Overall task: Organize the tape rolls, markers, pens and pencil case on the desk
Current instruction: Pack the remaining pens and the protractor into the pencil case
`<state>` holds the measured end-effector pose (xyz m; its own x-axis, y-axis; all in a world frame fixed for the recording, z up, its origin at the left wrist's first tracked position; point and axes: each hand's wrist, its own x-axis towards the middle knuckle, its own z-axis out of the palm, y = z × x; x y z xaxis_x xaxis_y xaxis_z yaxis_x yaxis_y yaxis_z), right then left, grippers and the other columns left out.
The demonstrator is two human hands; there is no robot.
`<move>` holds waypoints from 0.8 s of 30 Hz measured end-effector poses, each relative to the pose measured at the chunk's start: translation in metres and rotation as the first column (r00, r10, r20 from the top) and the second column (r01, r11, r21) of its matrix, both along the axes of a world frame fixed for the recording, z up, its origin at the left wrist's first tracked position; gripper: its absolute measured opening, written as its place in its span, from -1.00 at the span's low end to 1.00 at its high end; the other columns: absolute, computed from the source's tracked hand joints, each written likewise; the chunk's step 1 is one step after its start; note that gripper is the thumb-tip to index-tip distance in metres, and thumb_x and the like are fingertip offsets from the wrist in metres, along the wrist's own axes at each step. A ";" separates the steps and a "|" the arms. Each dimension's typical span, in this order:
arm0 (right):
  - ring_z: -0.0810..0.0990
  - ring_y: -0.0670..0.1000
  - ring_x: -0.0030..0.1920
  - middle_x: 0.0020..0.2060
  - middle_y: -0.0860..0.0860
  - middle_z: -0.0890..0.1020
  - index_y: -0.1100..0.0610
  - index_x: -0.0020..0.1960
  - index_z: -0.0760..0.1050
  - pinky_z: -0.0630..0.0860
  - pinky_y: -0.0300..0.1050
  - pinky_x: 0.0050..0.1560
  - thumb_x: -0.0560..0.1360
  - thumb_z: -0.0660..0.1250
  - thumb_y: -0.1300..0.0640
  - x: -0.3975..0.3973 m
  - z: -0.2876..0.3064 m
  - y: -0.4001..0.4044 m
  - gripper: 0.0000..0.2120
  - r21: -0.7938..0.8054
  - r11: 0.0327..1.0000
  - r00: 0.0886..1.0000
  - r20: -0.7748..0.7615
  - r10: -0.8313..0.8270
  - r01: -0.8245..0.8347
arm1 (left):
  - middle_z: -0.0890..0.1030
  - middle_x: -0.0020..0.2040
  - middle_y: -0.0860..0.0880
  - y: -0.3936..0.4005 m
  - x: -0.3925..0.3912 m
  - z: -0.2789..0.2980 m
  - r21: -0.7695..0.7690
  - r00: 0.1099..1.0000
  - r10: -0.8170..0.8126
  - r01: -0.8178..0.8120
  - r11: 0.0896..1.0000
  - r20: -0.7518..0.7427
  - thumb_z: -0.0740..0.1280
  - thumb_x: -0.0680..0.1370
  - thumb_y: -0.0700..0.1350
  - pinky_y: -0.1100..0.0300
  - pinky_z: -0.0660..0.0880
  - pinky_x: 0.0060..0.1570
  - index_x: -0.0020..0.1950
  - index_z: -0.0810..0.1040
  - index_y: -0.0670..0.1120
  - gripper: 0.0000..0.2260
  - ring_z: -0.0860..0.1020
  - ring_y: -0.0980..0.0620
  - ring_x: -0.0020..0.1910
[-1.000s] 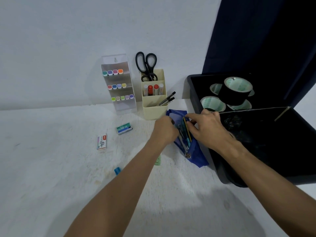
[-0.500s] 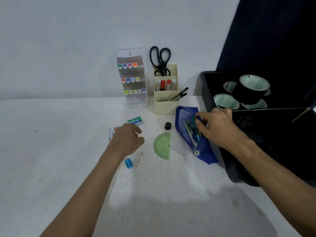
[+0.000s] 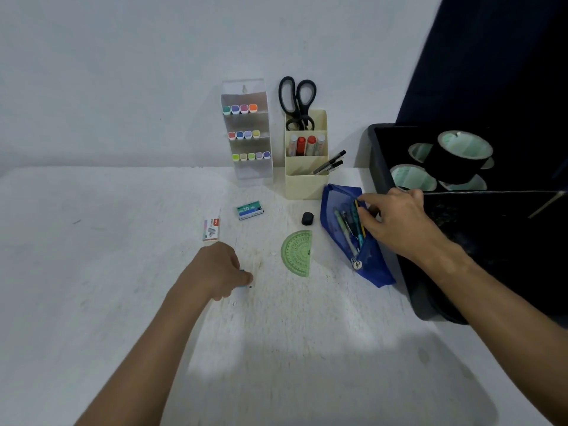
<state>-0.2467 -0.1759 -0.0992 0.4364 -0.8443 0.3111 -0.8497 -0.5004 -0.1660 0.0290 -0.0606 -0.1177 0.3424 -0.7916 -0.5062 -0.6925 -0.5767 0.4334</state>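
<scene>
The blue pencil case point(image 3: 350, 235) lies unzipped on the white bench point(image 3: 107, 272), just left of the black bin point(image 3: 381, 155) that holds the tape rolls point(image 3: 461, 155). The right hand point(image 3: 396, 222) pinches the case's upper edge, beside the pens point(image 3: 349, 229) inside. Left of the case lie a green protractor point(image 3: 297, 253) and a black eraser point(image 3: 307, 218). Further left, a teal box point(image 3: 250, 210) reads "10" (the rest is too small), near a white box point(image 3: 211, 229). The left hand point(image 3: 219, 272) curls its fingers down onto a small blue item, mostly hidden. Behind the case stand a cream holder point(image 3: 305, 176) with scissors point(image 3: 297, 99) and a clear marker rack point(image 3: 247, 130).
</scene>
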 end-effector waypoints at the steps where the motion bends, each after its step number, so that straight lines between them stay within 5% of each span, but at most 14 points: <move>1: 0.44 0.06 -0.10 -0.28 0.01 0.60 0.06 0.02 0.55 0.06 -0.11 -0.03 0.56 0.18 0.02 0.000 0.000 0.000 -0.79 -0.004 1.000 1.000 0.004 -0.001 0.001 | 0.59 -0.33 -0.12 -0.002 -0.001 0.000 -0.011 1.000 -0.010 0.010 1.000 0.006 0.48 0.43 -0.05 0.12 0.60 -0.21 -0.01 0.58 -0.22 -0.72 0.58 -0.04 -0.33; 12: 0.47 0.06 -0.12 -0.34 0.00 0.58 0.08 -0.04 0.57 0.02 -0.16 -0.11 0.55 0.20 0.08 -0.002 -0.001 0.000 -0.82 -0.022 0.999 0.997 0.068 -0.037 0.038 | 0.60 -0.18 -0.10 -0.080 -0.075 0.020 -0.409 0.976 -0.213 0.178 0.895 -0.039 0.38 0.48 -0.04 0.21 0.45 -0.29 0.03 0.67 -0.10 -0.80 0.53 0.00 -0.26; 16: 0.47 0.06 -0.13 -0.37 -0.03 0.55 0.07 -0.06 0.57 0.06 -0.12 -0.11 0.53 0.20 0.10 -0.002 0.000 -0.001 -0.83 -0.021 0.998 0.994 0.093 -0.057 0.060 | 0.61 -0.32 -0.19 -0.111 -0.116 0.025 -0.444 0.963 -0.240 0.165 0.881 -0.119 0.37 0.49 -0.10 0.03 0.57 -0.22 -0.21 0.64 -0.27 -0.77 0.55 -0.08 -0.33; 19: 0.46 0.06 -0.12 -0.36 -0.02 0.54 0.06 -0.07 0.56 0.09 -0.10 -0.10 0.54 0.19 0.10 -0.002 0.000 -0.002 -0.83 -0.008 0.998 0.994 0.099 -0.055 0.056 | 0.55 -0.41 -0.12 -0.132 -0.128 0.012 -0.505 0.967 -0.144 0.018 0.863 -0.211 0.35 0.49 -0.07 0.06 0.54 -0.28 -0.39 0.48 -0.17 -0.71 0.56 -0.09 -0.33; 22: 0.47 0.07 -0.12 -0.34 0.00 0.57 0.07 -0.06 0.56 0.06 -0.11 -0.12 0.54 0.18 0.11 -0.003 0.000 -0.002 -0.82 -0.015 0.999 0.994 0.102 -0.050 0.052 | 0.67 -0.15 -0.21 -0.138 -0.127 -0.002 -0.523 0.938 -0.066 -0.131 0.842 -0.341 0.31 0.48 -0.16 -0.06 0.62 -0.10 -0.09 0.63 -0.21 -0.84 0.65 -0.17 -0.16; 24: 0.46 0.06 -0.12 -0.35 -0.01 0.57 0.08 -0.07 0.56 0.06 -0.11 -0.11 0.54 0.18 0.11 -0.003 0.000 -0.003 -0.82 -0.009 0.999 0.993 0.111 -0.044 0.045 | 0.67 -0.04 -0.15 -0.135 -0.119 -0.005 -0.517 0.930 -0.048 -0.159 0.841 -0.363 0.29 0.47 -0.23 -0.03 0.61 -0.02 0.09 0.63 -0.22 -0.76 0.64 -0.16 -0.09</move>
<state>-0.2502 -0.1786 -0.0993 0.3610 -0.8582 0.3649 -0.8477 -0.4651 -0.2551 -0.0898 -0.1960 -0.1225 0.2772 -0.9548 -0.1071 -0.4097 -0.2183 0.8857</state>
